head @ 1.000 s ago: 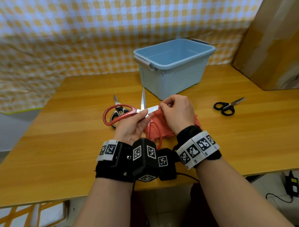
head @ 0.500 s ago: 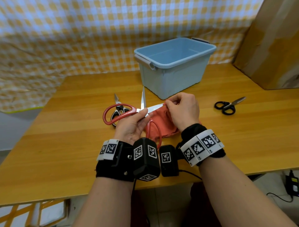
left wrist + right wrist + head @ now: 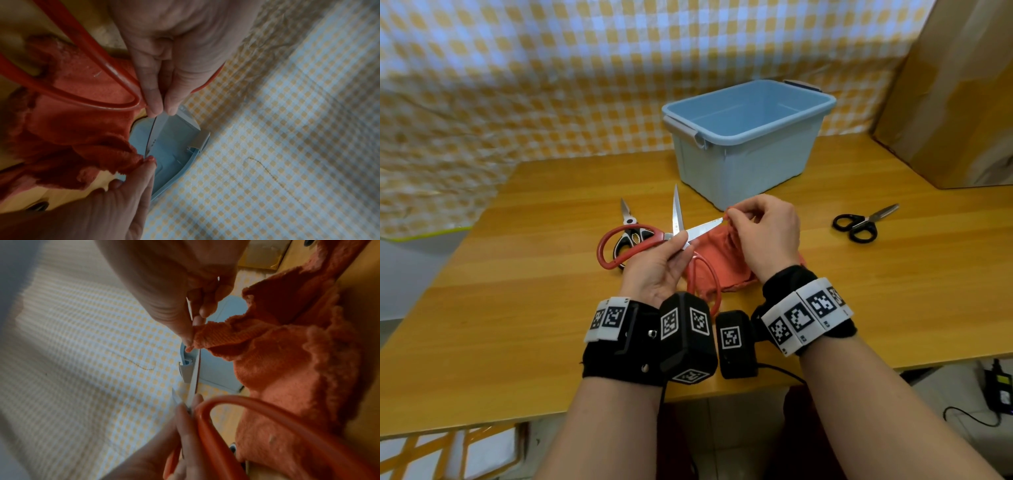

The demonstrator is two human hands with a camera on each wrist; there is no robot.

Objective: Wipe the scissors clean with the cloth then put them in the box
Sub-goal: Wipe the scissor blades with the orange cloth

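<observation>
My left hand point(image 3: 671, 250) pinches the red-handled scissors point(image 3: 633, 240) at the pivot and holds them above the table with the blades spread wide. One blade point(image 3: 676, 209) points up, the other point(image 3: 703, 229) points right. My right hand point(image 3: 756, 233) pinches the orange cloth point(image 3: 722, 260) around the tip of the right-pointing blade. In the left wrist view my fingertips point(image 3: 158, 105) clamp the blade point(image 3: 153, 134), and the cloth point(image 3: 82, 138) meets its tip. In the right wrist view the cloth point(image 3: 277, 361) hangs from my fingers point(image 3: 189, 337). The light blue box point(image 3: 743, 137) stands behind, with nothing in it.
A black-handled pair of scissors point(image 3: 859, 224) lies on the wooden table point(image 3: 517, 308) to the right. Another pair with black and white handles point(image 3: 631, 233) lies under the red handle. A cardboard panel point(image 3: 945, 85) leans at the far right. A checked cloth point(image 3: 551, 68) hangs behind.
My right hand slid the cloth outward along the right-pointing blade, from near the pivot to its tip. My left hand kept its hold on the scissors.
</observation>
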